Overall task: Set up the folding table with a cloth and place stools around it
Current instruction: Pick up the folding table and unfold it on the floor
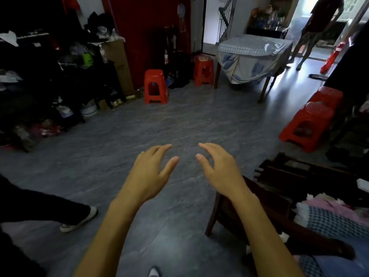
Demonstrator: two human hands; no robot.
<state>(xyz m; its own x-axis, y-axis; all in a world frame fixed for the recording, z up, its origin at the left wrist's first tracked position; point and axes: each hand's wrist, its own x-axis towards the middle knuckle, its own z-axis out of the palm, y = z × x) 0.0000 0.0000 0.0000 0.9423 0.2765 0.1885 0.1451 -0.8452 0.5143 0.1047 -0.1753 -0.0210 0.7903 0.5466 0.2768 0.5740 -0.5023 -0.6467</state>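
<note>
At far end: 2 stools [155,86], tbl [253,54].

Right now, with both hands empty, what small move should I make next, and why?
Probably turn right and grip the nearest of the red stools. Your left hand and right hand are open and free, and the cloth-covered table shows one stool beside it.

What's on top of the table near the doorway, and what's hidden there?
A blue-and-white cloth drapes over the table, with what looks like a clear plastic sheet on it. The tabletop is fully covered; only the legs show.
</note>
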